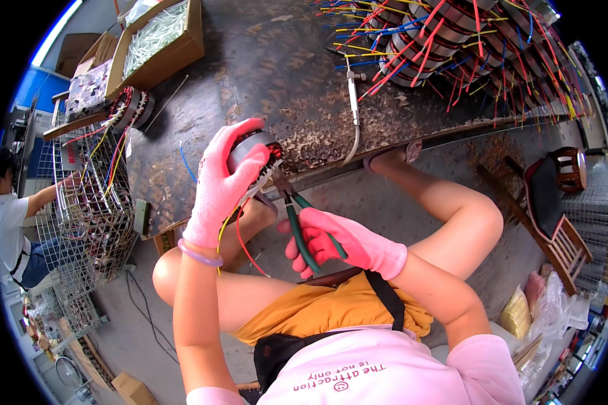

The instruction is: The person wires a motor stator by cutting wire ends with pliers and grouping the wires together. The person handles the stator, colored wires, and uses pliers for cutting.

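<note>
Many wired stators (446, 40), stacked too deep to count, crowd the dark surface (250, 88) beyond and to the right of the right hand (338, 239); whether that pile is finished or waiting cannot be told. Work appears mid-course on one held stator (252, 143), wrapped in the pink-gloved left hand (223, 169) over the surface's near edge, while the right hand, curled around green-handled pliers (294, 226), has their tips at its wound side. Whether the tips grip anything is unclear, as is how much remains to be done there. By count, largest first: one surface; one open brown box (172, 67), well beyond the left hand; one lone stator (134, 109), beyond and left of that hand; one held stator; one pair of pliers; one slim pale tool (353, 101), beyond the right hand; one red lead (243, 246) and at least one yellow lead (223, 229), hanging below the left hand; one blue lead (187, 162), just to its left; and, in the box, slender white pieces (157, 37) past counting.
</note>
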`<state>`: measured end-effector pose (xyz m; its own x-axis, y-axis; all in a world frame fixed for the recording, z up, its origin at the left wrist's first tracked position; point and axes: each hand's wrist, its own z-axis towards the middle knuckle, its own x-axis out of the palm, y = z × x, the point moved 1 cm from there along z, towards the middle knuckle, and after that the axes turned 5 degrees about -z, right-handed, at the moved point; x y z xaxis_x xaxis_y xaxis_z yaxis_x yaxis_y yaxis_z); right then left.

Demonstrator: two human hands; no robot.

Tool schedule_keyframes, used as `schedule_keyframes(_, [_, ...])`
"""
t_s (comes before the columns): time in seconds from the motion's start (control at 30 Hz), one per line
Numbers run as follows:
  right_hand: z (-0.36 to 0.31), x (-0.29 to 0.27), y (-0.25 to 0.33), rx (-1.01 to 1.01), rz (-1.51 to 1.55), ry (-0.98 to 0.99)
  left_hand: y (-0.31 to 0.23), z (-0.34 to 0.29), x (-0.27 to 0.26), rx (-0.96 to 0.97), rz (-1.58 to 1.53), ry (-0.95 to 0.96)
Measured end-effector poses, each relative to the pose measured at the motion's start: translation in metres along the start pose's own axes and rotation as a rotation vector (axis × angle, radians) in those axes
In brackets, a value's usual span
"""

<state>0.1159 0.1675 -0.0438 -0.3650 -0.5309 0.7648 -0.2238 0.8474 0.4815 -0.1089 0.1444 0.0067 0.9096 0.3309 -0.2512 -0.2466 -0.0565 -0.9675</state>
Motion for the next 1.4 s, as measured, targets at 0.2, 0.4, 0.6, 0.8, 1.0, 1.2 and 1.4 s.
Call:
schedule_keyframes(0.2, [-0.004, 0.004, 0.008, 0.042, 0.015, -0.034, 0.009, 0.003, 0.001, 0.104, 0.04, -0.039])
schedule_keyframes(0.4, [-0.008, 0.008, 0.014, 0.084, 0.032, -0.078, 0.005, 0.001, 0.003, 0.054, -0.007, -0.053])
schedule_keyframes(0.6, [-0.01, 0.008, 0.022, 0.129, 0.014, -0.074, 0.004, 0.001, 0.004, 0.034, -0.021, -0.06])
schedule_keyframes(0.8, [-0.011, 0.004, 0.021, 0.119, 0.016, -0.008, 0.0, 0.0, 0.003, 0.02, 0.028, -0.054])
schedule_keyframes(1.0, [-0.015, 0.006, 0.029, 0.156, 0.033, -0.058, 0.005, 0.0, 0.002, 0.058, 0.019, -0.054])
schedule_keyframes(1.2, [-0.013, 0.007, 0.036, 0.171, -0.035, -0.065, 0.004, 0.001, 0.002, 0.036, -0.008, -0.046])
schedule_keyframes(1.4, [-0.016, 0.01, 0.038, 0.157, -0.011, -0.059, 0.005, 0.001, 0.001, 0.037, -0.008, -0.05])
